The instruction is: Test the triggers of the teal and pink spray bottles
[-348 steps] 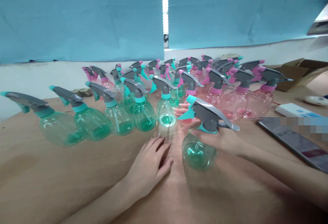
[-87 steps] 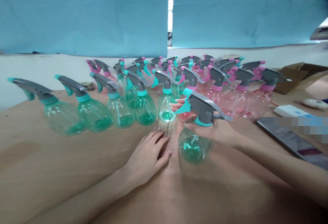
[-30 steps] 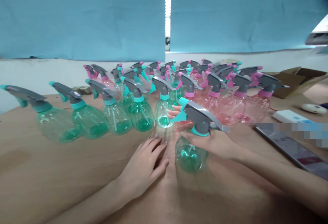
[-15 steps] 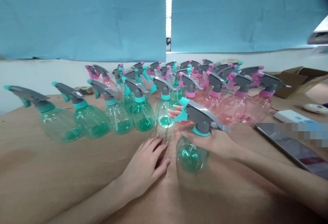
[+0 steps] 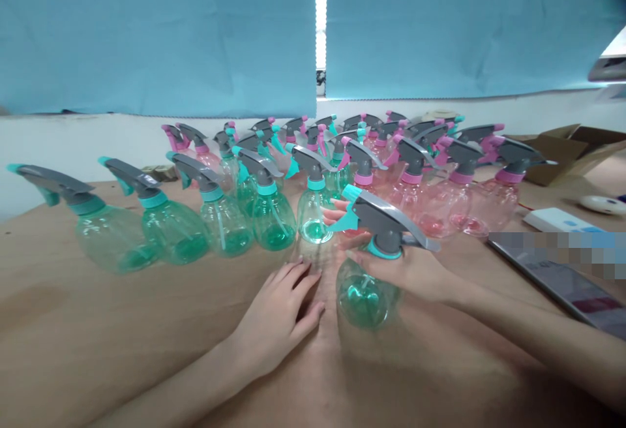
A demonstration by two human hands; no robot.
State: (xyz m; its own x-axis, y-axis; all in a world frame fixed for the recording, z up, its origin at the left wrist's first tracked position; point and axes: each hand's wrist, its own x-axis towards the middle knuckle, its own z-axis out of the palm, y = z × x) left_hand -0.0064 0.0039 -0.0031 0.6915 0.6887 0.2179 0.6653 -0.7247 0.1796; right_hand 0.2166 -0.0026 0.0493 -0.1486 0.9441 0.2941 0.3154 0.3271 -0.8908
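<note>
My right hand [image 5: 415, 268] is wrapped round the neck of a clear green spray bottle [image 5: 368, 291] with a grey and teal trigger head [image 5: 384, 216]; two fingers reach over the trigger. The bottle stands on the wooden table [image 5: 98, 336], just in front of the other bottles. To its left my left hand [image 5: 281, 317] lies flat on the table, fingers spread, holding nothing. Its fingertips point at a green bottle [image 5: 313, 209] in the front row.
Several green spray bottles [image 5: 171, 226] stand in a row at the left, several pink ones [image 5: 454, 186] at the right, more behind. A dark flat device [image 5: 562, 278], a white box [image 5: 552, 219] and an open cardboard box [image 5: 567, 147] lie at the right. Blue curtains hang behind.
Hardly anything has changed. Both hands stay where they were, the right hand still round the green bottle; only the camera has shifted a little.
</note>
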